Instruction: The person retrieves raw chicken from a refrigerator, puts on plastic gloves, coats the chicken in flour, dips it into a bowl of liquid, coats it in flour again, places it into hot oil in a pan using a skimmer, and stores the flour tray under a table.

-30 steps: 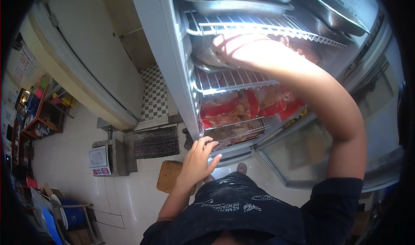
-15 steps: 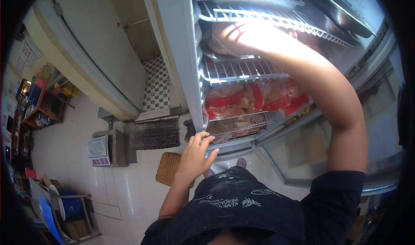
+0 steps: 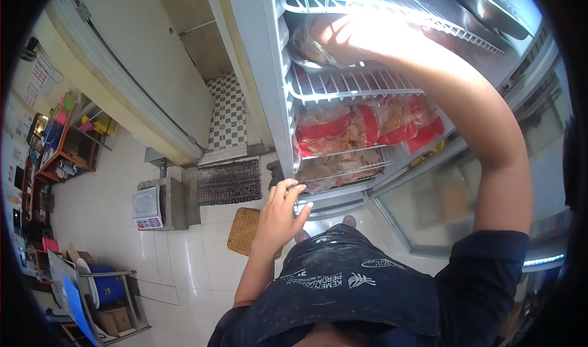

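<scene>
An upright fridge (image 3: pixel 252 59) stands with its glass door (image 3: pixel 447 206) swung out to the right. My right hand (image 3: pixel 346 41) reaches in below the upper wire shelf (image 3: pixel 343 3), in bright glare, beside a clear plastic bag (image 3: pixel 308 46) on a metal tray. Its fingertips are hidden, so any hold cannot be made out. My left hand (image 3: pixel 283 211) rests at the fridge's lower left edge, fingers apart, holding nothing. Between the hands, clear packs with red bands (image 3: pixel 324 128) lie under the middle wire shelf (image 3: pixel 349 89). More bagged food (image 3: pixel 343 165) sits below them.
A woven stool (image 3: pixel 242 232) stands left of my body. Further left are a dark mat (image 3: pixel 229 182), a digital scale (image 3: pixel 146 207) on a block, and a white door (image 3: pixel 147 59). At lower left stands a metal-framed rack with a blue tub (image 3: pixel 109 283). Metal pans (image 3: pixel 490 7) lie at the top.
The view has shifted, so the fridge sits further right and higher in the picture. My right hand stays inside beside the plastic bag, which shows more now. My left hand stays at the edge.
</scene>
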